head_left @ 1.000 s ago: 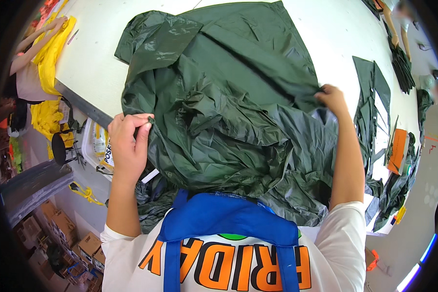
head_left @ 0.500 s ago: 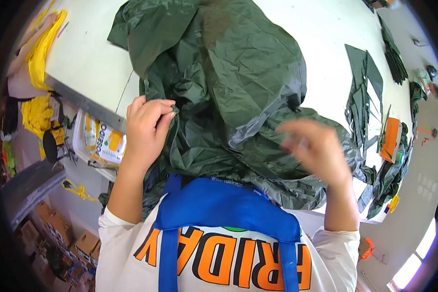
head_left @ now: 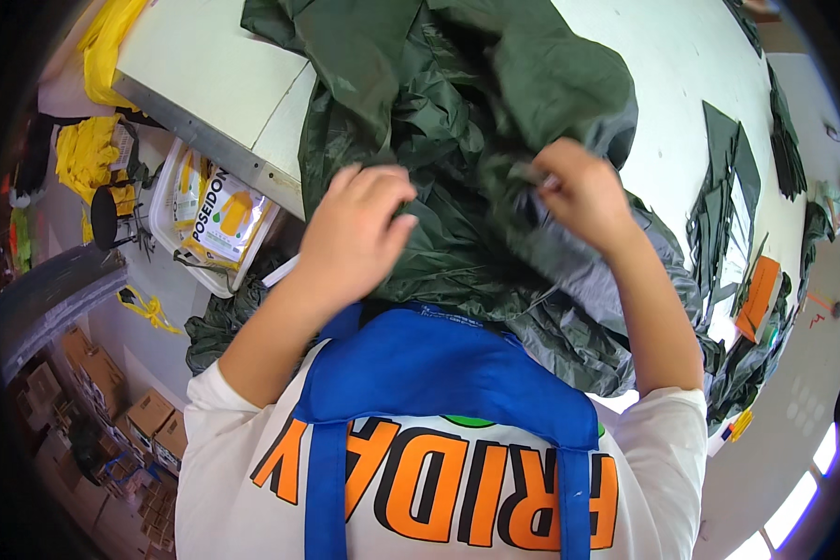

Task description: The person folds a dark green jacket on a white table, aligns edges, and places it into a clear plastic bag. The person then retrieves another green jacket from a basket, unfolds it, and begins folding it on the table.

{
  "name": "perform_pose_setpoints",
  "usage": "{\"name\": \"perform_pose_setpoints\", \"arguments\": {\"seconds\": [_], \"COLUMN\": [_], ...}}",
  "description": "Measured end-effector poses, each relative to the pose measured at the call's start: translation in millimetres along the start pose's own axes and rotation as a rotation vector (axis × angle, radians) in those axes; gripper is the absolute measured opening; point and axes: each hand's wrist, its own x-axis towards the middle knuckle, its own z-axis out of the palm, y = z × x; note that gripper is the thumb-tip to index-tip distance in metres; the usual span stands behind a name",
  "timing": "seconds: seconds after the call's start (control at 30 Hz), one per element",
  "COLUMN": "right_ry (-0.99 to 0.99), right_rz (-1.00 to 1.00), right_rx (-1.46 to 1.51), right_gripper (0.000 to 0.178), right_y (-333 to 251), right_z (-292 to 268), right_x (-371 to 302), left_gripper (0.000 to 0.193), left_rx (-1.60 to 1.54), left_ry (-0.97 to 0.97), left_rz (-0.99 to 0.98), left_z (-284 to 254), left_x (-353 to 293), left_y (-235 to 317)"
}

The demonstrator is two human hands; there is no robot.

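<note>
A large crumpled heap of dark green, thin waterproof fabric (head_left: 439,215), greyer on its inner side, spreads over the white table (head_left: 219,70) in front of me. My left hand (head_left: 359,229) is over the heap's near left part. Its fingers are bent, with a gap between thumb and forefinger and nothing visible between them. At the right, my right hand (head_left: 583,196) is closed on a fold of the fabric, which bunches and blurs beside its fingertips. Whether the heap is a finished garment I cannot tell.
Cut dark green pieces (head_left: 719,205) and an orange box (head_left: 758,299) lie on the table's right. Left of the table edge stand a white bin (head_left: 168,219) with yellow-and-white packets and a black round stool (head_left: 112,215). Yellow fabric (head_left: 107,56) hangs at the far left corner.
My left hand has come off the fabric's left edge and moved right. My right hand has moved slightly up and now grips a fold. The heap has shifted and bunched.
</note>
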Motion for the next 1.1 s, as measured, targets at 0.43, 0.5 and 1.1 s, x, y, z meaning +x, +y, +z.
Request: {"name": "perform_pose_setpoints", "arguments": {"seconds": [0.43, 0.5, 1.1], "right_ry": [0.396, 0.594, 0.479], "right_rz": [0.275, 0.19, -0.133], "right_rx": [0.567, 0.597, 0.034], "right_gripper": [0.028, 0.033, 0.03], "right_y": [-18, -20, -73], "right_z": [-46, -45, -74], "right_x": [29, 23, -58], "left_gripper": [0.051, 0.045, 0.027], "left_rx": [-1.681, -1.632, -1.716], "left_ry": [-0.072, 0.046, -0.089], "left_rz": [-0.532, -0.542, -0.323], "left_z": [74, 71, 41], "left_x": [65, 57, 44], "left_y": [97, 100, 107]}}
